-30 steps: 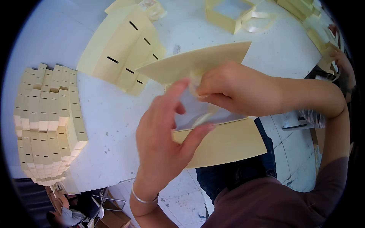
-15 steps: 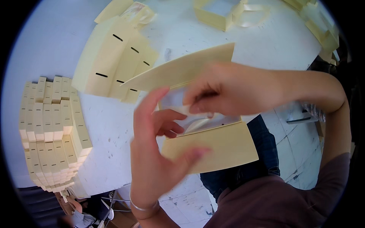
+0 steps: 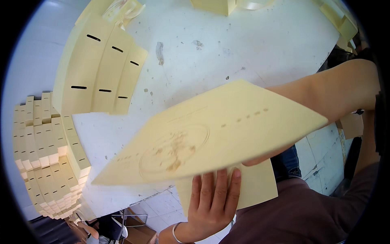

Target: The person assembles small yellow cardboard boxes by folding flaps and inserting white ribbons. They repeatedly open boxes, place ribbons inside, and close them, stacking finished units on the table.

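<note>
Lower flap, past table edge, may bend if left hand, fingers flat atop, presses; can't tell whether it or right hand clamps.

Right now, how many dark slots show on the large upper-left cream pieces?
6: upper left slot, upper middle slot, upper right slot; lower left slot, lower middle slot, lower right slot. More may be hidden.

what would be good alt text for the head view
A tilted pale-yellow cardboard panel with a brown oval print fills the middle, hiding most of the right hand; the left hand rests its fingers on a plain pale-yellow flap below. Behind lie a white tabletop and, at left, stacked pale-yellow slotted boxes.
</note>
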A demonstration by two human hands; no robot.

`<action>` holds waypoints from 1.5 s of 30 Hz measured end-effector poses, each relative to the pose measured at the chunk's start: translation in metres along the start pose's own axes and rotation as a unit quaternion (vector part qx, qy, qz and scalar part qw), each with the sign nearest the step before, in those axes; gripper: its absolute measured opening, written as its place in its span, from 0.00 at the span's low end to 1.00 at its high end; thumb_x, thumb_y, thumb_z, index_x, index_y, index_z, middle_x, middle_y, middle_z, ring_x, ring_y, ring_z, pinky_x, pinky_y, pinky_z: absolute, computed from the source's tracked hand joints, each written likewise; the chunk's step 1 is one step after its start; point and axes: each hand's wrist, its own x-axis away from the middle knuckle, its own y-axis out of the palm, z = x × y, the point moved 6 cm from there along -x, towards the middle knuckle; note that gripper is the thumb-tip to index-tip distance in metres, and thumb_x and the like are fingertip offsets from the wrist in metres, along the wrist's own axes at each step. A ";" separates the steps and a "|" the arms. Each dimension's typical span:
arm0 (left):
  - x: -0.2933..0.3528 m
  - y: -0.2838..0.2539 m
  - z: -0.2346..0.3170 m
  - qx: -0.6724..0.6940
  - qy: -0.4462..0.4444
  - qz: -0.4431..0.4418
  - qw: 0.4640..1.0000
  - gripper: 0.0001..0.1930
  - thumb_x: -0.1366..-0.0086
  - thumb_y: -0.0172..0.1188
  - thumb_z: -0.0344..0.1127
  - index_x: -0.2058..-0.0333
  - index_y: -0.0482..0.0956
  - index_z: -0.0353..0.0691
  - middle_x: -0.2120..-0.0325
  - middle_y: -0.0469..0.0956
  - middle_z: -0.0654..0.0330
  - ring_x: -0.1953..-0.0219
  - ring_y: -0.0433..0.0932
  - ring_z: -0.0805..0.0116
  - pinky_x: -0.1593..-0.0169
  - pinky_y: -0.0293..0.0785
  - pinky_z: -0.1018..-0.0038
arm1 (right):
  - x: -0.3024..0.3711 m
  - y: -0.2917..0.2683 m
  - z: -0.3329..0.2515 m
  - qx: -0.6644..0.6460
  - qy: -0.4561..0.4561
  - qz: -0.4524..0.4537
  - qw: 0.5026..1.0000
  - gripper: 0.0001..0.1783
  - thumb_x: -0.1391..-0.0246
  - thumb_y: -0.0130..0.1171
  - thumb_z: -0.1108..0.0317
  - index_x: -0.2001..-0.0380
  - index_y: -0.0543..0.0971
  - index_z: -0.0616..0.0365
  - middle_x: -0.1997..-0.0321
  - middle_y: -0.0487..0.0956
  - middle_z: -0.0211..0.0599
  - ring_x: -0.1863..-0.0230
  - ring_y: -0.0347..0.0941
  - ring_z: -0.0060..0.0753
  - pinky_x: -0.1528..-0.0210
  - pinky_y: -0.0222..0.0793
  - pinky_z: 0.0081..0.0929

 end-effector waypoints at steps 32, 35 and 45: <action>-0.008 0.049 -0.016 0.106 -0.299 0.379 0.869 0.11 0.55 0.62 0.36 0.69 0.77 0.46 0.72 0.73 0.65 0.67 0.71 0.63 0.60 0.57 0.64 | -0.011 0.027 0.050 -0.479 0.104 -0.114 0.864 0.09 0.57 0.58 0.75 0.69 0.80 0.60 0.69 0.78 0.34 0.64 0.69 0.28 0.62 0.64 0.25; 0.043 0.054 -0.002 0.099 -0.300 0.339 0.886 0.07 0.60 0.62 0.30 0.78 0.74 0.43 0.79 0.69 0.65 0.73 0.67 0.64 0.61 0.54 0.68 | 0.000 0.023 0.061 -0.564 0.165 0.011 0.809 0.11 0.57 0.57 0.76 0.67 0.80 0.60 0.62 0.78 0.37 0.56 0.70 0.32 0.52 0.61 0.28; 0.184 0.130 0.029 0.221 -0.528 0.217 0.791 0.17 0.53 0.63 0.34 0.64 0.71 0.36 0.68 0.69 0.53 0.64 0.67 0.57 0.55 0.59 0.64 | 0.035 -0.003 0.060 -0.482 0.228 0.268 0.802 0.16 0.53 0.46 0.79 0.61 0.77 0.63 0.56 0.76 0.41 0.52 0.69 0.34 0.47 0.60 0.28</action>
